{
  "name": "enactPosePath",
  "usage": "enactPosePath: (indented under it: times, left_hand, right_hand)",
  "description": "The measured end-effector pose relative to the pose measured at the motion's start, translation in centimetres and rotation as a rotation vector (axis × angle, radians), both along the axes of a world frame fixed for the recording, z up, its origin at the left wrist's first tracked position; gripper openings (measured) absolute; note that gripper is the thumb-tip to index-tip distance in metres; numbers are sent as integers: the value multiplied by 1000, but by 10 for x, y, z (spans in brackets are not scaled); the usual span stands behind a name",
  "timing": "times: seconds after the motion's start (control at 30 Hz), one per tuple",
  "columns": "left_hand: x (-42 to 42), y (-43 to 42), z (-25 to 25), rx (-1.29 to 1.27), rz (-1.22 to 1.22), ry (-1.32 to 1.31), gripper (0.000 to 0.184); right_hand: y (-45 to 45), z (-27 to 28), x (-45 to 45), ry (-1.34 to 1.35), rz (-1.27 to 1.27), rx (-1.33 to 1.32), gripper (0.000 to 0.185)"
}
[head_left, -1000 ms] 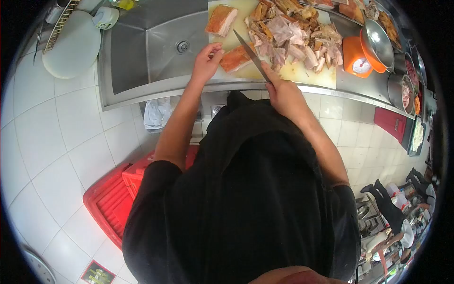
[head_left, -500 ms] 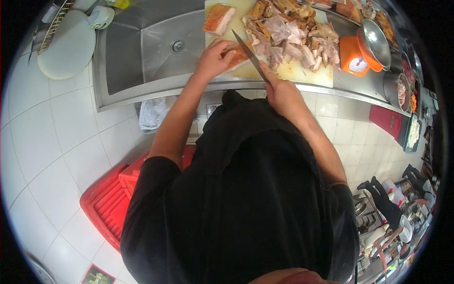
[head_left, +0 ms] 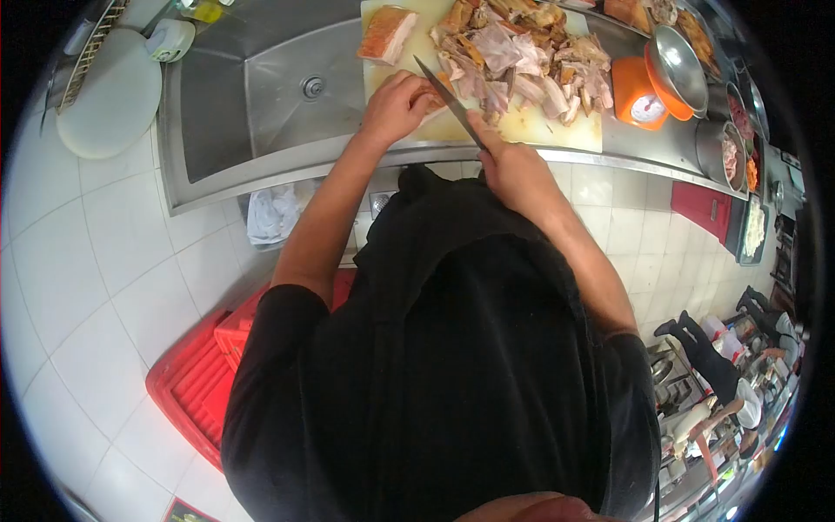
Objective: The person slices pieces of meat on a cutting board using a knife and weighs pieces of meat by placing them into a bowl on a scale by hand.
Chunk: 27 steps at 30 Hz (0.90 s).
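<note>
My left hand [head_left: 397, 106] presses down with curled fingers on a piece of brown-skinned cooked meat [head_left: 432, 115], covering most of it. In my right hand [head_left: 519, 177] is a long knife [head_left: 450, 100], gripped by its handle, with the index finger stretched along the blade. The blade points up and left, just right of the meat piece; whether its edge touches the meat I cannot tell. Both are over a yellowish cutting board [head_left: 570, 137]. A thicker slab of meat [head_left: 388, 35] with browned skin lies beyond my left hand. Chopped meat [head_left: 522, 65] is heaped beyond the knife.
Left of the board is a steel sink [head_left: 287, 113]. An orange scale [head_left: 637, 94] with a metal bowl [head_left: 678, 70] stands on the right, near metal containers [head_left: 721, 155] of food. Red crates [head_left: 196, 374] sit on the floor at left. Other people [head_left: 718, 357] are far right.
The view has shifted slightly. My left hand has moved a little right toward the knife and now hides more of the meat piece. My right hand keeps its grip on the knife.
</note>
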State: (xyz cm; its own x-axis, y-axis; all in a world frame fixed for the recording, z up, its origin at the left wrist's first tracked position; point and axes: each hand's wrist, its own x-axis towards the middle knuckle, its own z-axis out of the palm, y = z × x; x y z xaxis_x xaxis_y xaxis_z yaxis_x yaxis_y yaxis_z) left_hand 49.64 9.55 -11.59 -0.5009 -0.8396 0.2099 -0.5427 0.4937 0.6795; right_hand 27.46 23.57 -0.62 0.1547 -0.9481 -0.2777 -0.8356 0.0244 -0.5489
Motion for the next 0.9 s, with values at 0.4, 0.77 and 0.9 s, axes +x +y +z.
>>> enactPosePath:
  times: [0.4,0.77,0.9]
  left_hand:
    - [-6,1,0,-68,26,-13,14]
    - [-6,2,2,-82,35,-8,13]
    - [-3,2,1,-70,36,38,15]
  right_hand:
    - [-14,26,10,129,52,91,70]
    - [-32,52,15,169,78,206,72]
    - [-25,42,13,85,36,110,58]
